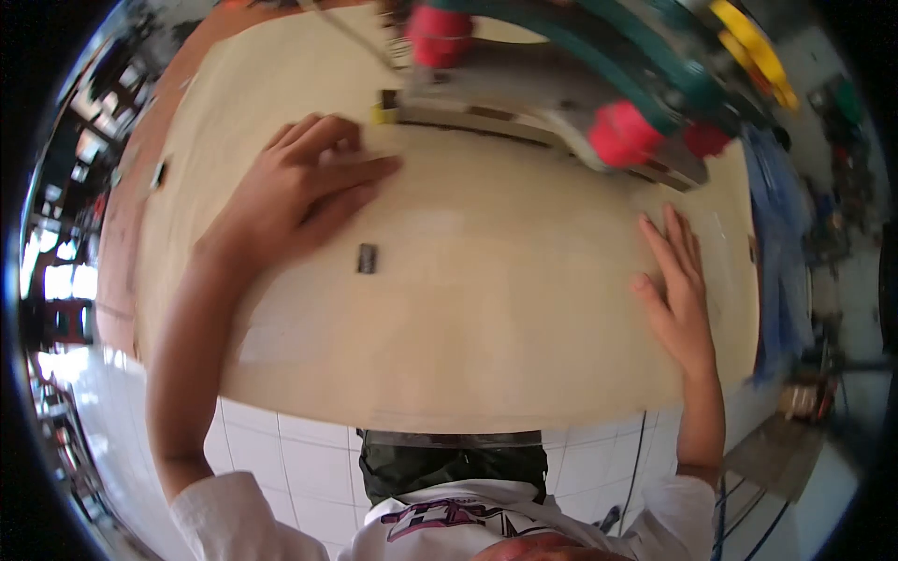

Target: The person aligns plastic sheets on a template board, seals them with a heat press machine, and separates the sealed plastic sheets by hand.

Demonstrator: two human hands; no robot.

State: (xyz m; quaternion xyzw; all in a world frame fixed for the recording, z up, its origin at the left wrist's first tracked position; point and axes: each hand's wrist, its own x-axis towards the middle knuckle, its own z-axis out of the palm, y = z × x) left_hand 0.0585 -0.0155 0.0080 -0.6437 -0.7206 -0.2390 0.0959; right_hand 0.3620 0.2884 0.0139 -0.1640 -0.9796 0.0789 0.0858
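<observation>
It looks like a workshop: on the far side of a broad pale counter [505, 337] is a bulky green-and-grey machine [561, 84] with red knobs [625, 134] and a yellow part [753, 51]. White floor tiles [313, 458] show on the near side, while blurred clutter [828, 224] crowds the right edge, beyond blue sheeting [781, 252], and more dark, indistinct items [70, 318] line the left.

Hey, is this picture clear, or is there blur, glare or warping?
Head view throughout: fisheye warping bows the tabletop, corners go black; bright patches wash out the far left; the machine and left hand look blurred; the small dark block looks sharper.
</observation>
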